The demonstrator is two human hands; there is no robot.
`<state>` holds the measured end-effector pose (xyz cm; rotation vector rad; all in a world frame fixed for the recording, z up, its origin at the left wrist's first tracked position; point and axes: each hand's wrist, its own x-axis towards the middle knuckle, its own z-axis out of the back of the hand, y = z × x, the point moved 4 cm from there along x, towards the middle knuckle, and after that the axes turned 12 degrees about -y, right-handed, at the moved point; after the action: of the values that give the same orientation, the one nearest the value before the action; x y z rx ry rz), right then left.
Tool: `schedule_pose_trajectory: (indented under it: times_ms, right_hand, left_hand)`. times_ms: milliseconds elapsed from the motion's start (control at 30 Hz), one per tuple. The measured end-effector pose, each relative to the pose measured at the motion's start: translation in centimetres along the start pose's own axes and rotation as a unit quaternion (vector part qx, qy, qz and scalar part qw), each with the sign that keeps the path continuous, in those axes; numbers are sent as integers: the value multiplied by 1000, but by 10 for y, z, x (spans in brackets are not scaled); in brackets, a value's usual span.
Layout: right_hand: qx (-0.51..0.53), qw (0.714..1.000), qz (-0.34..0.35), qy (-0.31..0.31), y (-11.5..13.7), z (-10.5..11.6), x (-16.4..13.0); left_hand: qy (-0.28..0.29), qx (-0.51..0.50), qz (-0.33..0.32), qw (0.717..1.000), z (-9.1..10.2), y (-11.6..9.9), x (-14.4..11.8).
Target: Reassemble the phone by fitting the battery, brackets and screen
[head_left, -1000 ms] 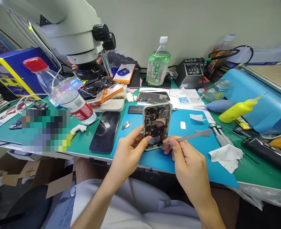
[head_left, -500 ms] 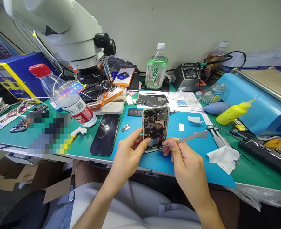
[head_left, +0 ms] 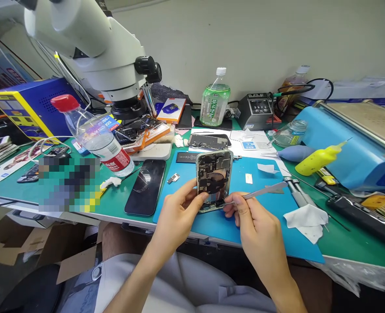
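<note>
Phone frame (head_left: 213, 179) between hands; tweezers (head_left: 260, 191) touching.

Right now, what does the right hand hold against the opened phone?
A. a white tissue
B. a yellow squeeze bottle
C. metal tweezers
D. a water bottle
C: the right hand pinches metal tweezers, with the tip at the lower edge of the opened phone that the left hand holds upright over the blue mat.
</note>
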<state>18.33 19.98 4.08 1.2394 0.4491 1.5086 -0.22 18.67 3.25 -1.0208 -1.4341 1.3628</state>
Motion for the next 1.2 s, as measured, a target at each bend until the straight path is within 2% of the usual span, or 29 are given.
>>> schedule_pose_trajectory:
  times_ms: [533,867,933,1033,1100,1200]
  right_hand:
    - [19,1000,-14,7,-2,0,-1]
    - [61,996,-70,-11,-5,0,2]
    - [139,982,-117,-49,-7,7,3]
    - [263,935,-167,-170,-10,22,0]
    - [286,917,-149,-234,-9,30,-2]
    - [301,899,-127,-291,-7,40,0]
  left_hand:
    - [-6,-8,-8,1000,-1,-1,1]
    - [2,3,7,1000,-3,2,0]
    - [-1,6,10,1000,-1,1,2]
    - [16,10,14,1000,8,-4,6]
    - [44,58,28,997,17,-10,10]
    - [100,164,30,981,28,-20,17]
